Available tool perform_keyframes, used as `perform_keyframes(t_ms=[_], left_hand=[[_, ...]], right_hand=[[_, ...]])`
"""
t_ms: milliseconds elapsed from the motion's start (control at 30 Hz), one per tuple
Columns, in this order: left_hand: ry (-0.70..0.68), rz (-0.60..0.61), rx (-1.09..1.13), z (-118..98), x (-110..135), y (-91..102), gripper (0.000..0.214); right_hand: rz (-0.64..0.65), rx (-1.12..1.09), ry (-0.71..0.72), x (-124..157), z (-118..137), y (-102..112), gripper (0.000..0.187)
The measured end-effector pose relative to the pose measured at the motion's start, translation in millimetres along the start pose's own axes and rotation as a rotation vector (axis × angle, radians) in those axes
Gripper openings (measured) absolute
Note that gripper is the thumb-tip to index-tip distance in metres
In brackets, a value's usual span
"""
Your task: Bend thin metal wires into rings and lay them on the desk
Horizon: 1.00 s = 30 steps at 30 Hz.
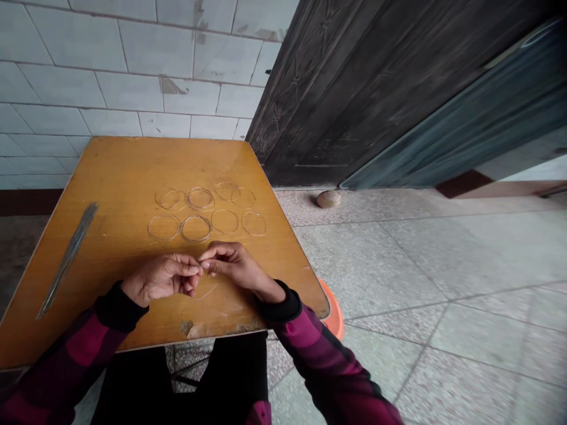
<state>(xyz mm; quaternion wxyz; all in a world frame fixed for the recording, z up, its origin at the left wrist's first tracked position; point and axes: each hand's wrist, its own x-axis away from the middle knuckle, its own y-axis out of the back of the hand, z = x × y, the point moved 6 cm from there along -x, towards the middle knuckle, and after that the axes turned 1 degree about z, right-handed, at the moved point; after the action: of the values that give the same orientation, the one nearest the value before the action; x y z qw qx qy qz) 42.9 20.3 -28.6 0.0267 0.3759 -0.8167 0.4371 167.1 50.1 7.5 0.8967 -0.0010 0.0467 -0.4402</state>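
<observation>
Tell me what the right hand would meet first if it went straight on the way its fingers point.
The bare left hand: the fingertips of the bare right hand are right at its fingertips, touching or nearly so, since depth is unclear here.

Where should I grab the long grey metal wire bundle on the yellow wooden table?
Pinch the long grey wire bundle at its middle from above with your left hand: it lies flat and thin on that side, so a central grip balances it.
</observation>
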Motion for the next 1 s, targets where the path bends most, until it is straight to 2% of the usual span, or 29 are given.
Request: perform_keyframes(t_ms=[100,200,400,500,600,733,800,933,1000], left_hand=[[0.015,0.025,0.051,2,-1,-1.4,0.018],[0.045,0.059,0.075,7,-2,-3.6,0.017],[0.032,0.094,0.114,13,-6,-4.4,0.021],[0.024,0.101,0.131,16,-8,-3.5,0.025],[-0.004,0.101,0.151,16,-10,-1.5,0.021],[-0.146,0.061,0.168,7,-11,3.9,0.011],[-0.231,0.039,0.166,0,-10,5.8,0.009],[-0.379,-0.004,0.184,-11,-8,7.0,0.006],[-0.423,-0.029,0.222,-13,-9,7.0,0.006]], right_hand=[[-0.026,0.227,0.186,1,17,1,0.021],[-0.002,0.365,0.282,4,27,-1,0.019],[0.156,0.228,0.224,5,27,-6,0.016],[0.171,0.256,0.230,4,26,-6,0.015],[0.140,0.345,0.277,3,25,-4,0.017],[-0.017,0.511,0.388,5,30,3,0.022],[-0.038,0.621,0.431,7,31,2,0.041],[0.002,0.805,0.442,7,20,-6,0.095],[-0.008,0.847,0.445,5,13,-10,0.107]])
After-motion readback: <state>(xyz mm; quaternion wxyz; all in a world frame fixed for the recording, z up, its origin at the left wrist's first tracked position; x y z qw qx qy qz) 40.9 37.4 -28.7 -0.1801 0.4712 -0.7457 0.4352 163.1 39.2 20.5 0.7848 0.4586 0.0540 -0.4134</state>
